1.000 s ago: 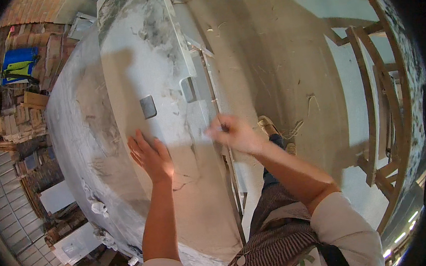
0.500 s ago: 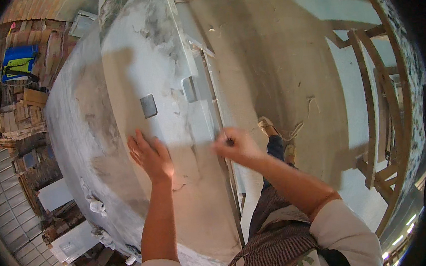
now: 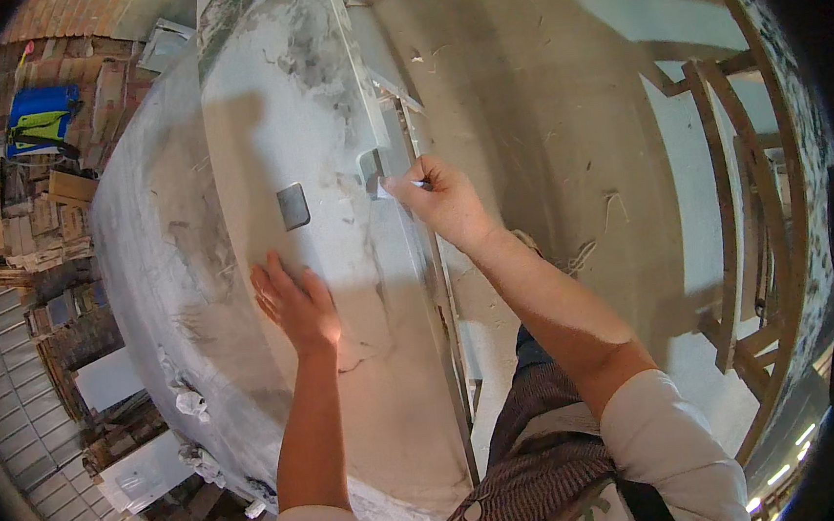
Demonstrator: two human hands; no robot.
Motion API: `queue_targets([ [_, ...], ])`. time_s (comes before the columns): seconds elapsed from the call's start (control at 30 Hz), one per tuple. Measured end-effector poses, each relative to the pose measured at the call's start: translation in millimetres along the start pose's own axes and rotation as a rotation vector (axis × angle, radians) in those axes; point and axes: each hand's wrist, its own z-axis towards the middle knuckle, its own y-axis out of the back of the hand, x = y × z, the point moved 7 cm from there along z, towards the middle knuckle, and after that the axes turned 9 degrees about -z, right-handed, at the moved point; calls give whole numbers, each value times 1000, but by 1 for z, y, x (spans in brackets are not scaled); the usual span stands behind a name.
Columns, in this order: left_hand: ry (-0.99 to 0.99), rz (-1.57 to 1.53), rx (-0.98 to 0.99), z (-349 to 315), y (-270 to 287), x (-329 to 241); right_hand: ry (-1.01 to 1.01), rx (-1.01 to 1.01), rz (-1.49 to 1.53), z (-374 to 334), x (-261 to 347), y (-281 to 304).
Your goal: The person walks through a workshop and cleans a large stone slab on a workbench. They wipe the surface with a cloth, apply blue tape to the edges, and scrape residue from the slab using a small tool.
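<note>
Two grey tiles [image 3: 292, 207] on one pale slab [image 3: 259, 126].

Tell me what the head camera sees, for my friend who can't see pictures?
A person's left hand presses flat on a dusty grey-white slab, while the right hand pinches a small white thing at the slab's edge beside a dark notch. A grey square lies on the slab, and a wooden frame stands on the right.

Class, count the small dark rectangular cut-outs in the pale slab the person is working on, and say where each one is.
2. One cut-out is above the left hand, mid-slab. The other is near the slab's right edge, beside the right hand, which may partly hide it.
</note>
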Motion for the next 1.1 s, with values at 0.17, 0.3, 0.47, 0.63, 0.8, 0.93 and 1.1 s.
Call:
queue_targets([
  [0.17, 3, 40, -11, -5, 0, 10, 106, 63, -24, -90, -51, -24],
  [0.3, -34, 7, -10, 0, 0, 2, -31, 21, -78, -29, -19, -10],
  [0.47, -21, 9, -17, -1, 1, 4, 1, 11, -24, -72, -38, -16],
  [0.63, -19, 6, 1, 0, 2, 4, -26, 32, -148, -41, -14, -12],
  [0.8, 53, -7, 9, 1, -1, 8, -10, -158, 101, -32, 5, 15],
  [0.93, 11, -13, -17, -2, 0, 10, -101, 516, 352, -167, -21, -49],
  [1.1, 0, 0, -9, 0, 0, 7, -22, 491, 355, -96, 1, -55],
])
